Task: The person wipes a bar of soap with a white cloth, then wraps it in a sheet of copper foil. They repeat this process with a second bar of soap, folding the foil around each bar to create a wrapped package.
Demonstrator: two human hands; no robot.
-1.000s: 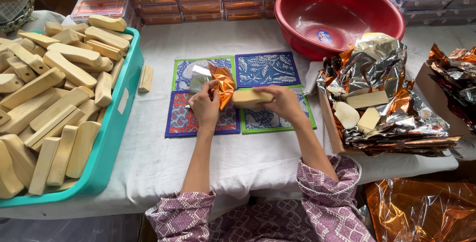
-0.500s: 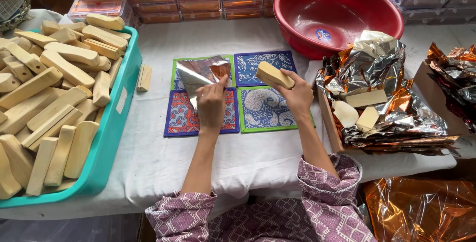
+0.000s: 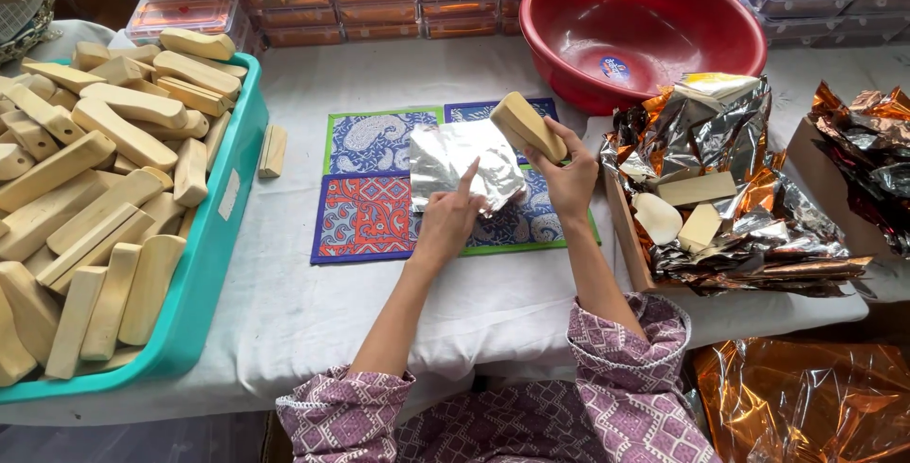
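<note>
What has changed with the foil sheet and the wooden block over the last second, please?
The foil sheet has gone from crumpled beside the block to spread flat on the mats, pressed by the left hand. The right hand lifted the wooden block up and away. Tray and red basin stayed put.

On the desk [image 3: 379,302], a foil sheet [image 3: 464,164] lay on the mats [image 3: 365,217]. A tub [image 3: 204,273] of wooden blocks [image 3: 104,179] stood left, a basin [image 3: 640,27] behind right. A box [image 3: 621,226] of foil sat right.
</note>
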